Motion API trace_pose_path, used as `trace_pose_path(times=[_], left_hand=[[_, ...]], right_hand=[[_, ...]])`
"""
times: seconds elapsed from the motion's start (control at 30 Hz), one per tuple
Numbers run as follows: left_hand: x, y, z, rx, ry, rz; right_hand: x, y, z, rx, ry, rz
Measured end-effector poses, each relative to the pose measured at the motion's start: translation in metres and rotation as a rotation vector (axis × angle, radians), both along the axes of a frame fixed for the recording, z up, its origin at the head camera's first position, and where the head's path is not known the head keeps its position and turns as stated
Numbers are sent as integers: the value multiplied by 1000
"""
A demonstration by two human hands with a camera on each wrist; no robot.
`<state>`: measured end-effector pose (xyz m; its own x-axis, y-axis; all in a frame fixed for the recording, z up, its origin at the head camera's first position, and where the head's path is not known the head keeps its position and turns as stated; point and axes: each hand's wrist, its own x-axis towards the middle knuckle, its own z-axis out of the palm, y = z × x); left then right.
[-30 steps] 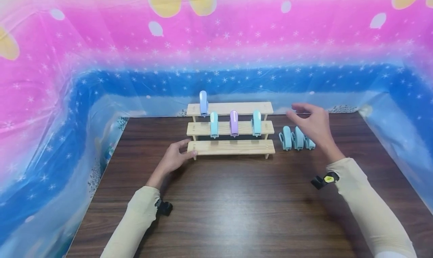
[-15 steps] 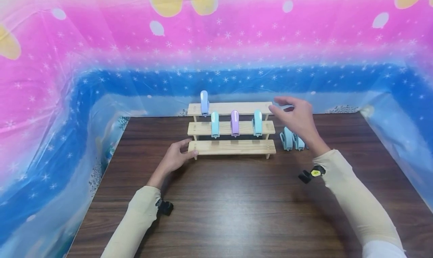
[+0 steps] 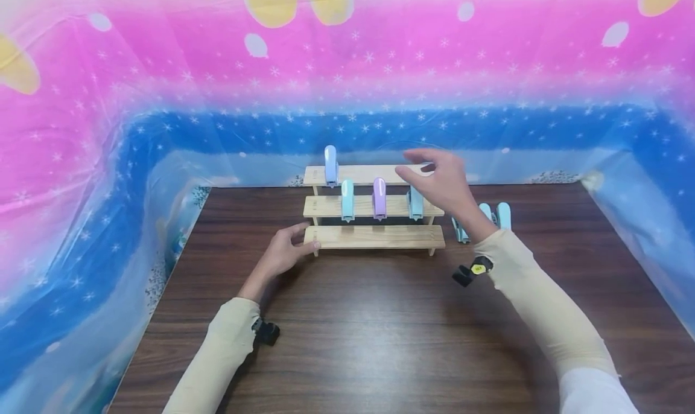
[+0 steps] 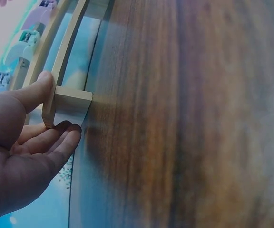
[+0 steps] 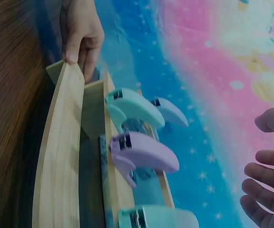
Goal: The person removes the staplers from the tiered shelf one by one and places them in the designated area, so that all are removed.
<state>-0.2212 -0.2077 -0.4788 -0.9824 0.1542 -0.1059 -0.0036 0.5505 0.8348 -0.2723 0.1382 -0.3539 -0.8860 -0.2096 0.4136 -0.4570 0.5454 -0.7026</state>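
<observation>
A three-tier wooden rack (image 3: 374,237) stands on the table. My left hand (image 3: 279,251) grips the left end of its lowest plank, thumb on top and the other fingers around the end, as the left wrist view shows. On the top tier sits a blue mini stapler (image 3: 330,165). The middle tier carries a mint stapler (image 3: 347,200), a purple stapler (image 5: 144,151) and, at the right, another mint stapler (image 3: 415,207), partly covered by my right hand (image 3: 440,175). That hand is over the rack's right end with loosely spread fingers, holding nothing.
Right of the rack, several more mint staplers (image 3: 504,216) stand on the brown wooden table (image 3: 347,329), partly hidden by my right forearm. A patterned pink and blue cloth (image 3: 347,88) hangs behind the table and along its sides.
My right hand has moved left, from above the table staplers to over the right end of the rack. My left hand keeps its grip, and the staplers stay where they were.
</observation>
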Motion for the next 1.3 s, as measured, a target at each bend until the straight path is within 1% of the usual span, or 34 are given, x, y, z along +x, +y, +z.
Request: trace_pose_path(times=[0.07, 0.17, 0.3, 0.47, 0.67, 0.73, 0.83, 0.97, 1.13, 1.3], left_hand=[[0, 0, 0, 3, 3, 1], [1, -1, 0, 7, 11, -5], [1, -2, 0, 10, 17, -11], [1, -3, 0, 0, 18, -8], [0, -2, -1, -10, 13, 0], [0, -1, -1, -10, 14, -1], [1, -1, -1, -12, 20, -3], [2, -1, -1, -19, 35, -3], [1, -1, -1, -19, 35, 0], [0, -1, -1, -12, 19, 6]], right_hand=[[-2, -7, 0, 2, 1, 14], [-6, -16, -1, -1, -20, 33], [-9, -28, -2, -3, -59, 41], [-13, -45, -2, 4, -70, 43], [-21, -64, 0, 40, -116, 55], [-25, -70, 0, 52, -118, 64], [-31, -78, -2, 82, -115, 81], [-39, -89, -5, 93, -120, 101], [-44, -101, -7, 71, -144, 117], [-48, -111, -11, 92, -166, 117]])
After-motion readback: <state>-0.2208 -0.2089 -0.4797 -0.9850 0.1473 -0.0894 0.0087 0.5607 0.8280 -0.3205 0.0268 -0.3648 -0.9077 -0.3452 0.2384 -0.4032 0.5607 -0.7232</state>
